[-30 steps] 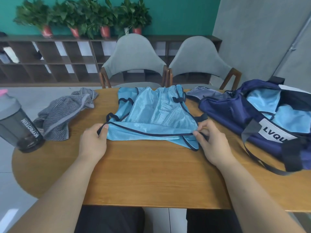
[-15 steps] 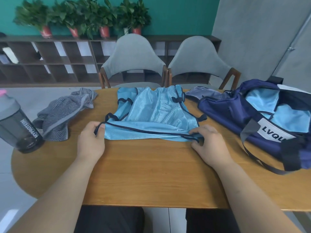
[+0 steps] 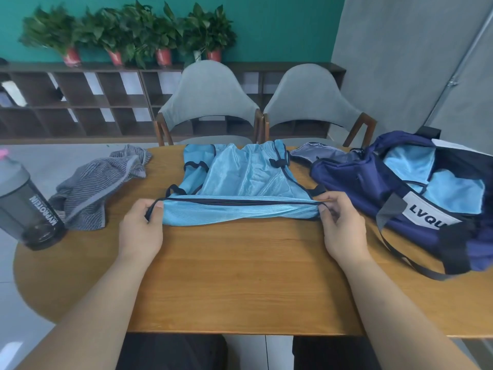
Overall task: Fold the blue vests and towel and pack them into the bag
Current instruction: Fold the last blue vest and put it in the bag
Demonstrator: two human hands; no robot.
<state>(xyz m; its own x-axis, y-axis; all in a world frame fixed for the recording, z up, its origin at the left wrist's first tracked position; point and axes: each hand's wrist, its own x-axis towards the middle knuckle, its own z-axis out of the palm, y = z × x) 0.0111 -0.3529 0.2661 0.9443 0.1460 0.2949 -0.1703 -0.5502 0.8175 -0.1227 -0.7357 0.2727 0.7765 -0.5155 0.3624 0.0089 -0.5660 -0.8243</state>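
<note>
**Step in hand:** folding one blue vest (image 3: 240,182). It lies spread on the worktop (image 3: 240,276), just left of the bag (image 3: 360,180). Its near hem, bound in dark tape, is raised off the wood and drawn taut in a straight line.

**Hands:** the left hand (image 3: 141,225) pinches the hem corner farthest from the bag between thumb and curled fingers, with a loop of dark binding showing beside the thumb. The right hand (image 3: 340,222) pinches the corner nearest the bag in like manner. Whether it also holds the side strap cannot be made out, as the fingers cover that spot.

**Other items:** the bag stands open, and the light blue fabric (image 3: 410,164) showing inside is probably vests already packed. The grey striped towel (image 3: 101,182) lies crumpled well left of the bag, beyond the vest, and is not yet folded. A dark shaker bottle (image 3: 26,206) stands farther from the bag again, at the worktop's edge.

**Judgement:** the task is partway done, with this vest and the towel outstanding.

**Next move:**
- Carry the raised hem away from the person and lay it level over the vest's far part.
- Move both hands together so the edge does not skew, with the loose straps tucked inside.
- Press the fold flat before release, since the fabric looks smooth and may slide.
- A further fold is likely needed to suit the bag's opening.
</note>
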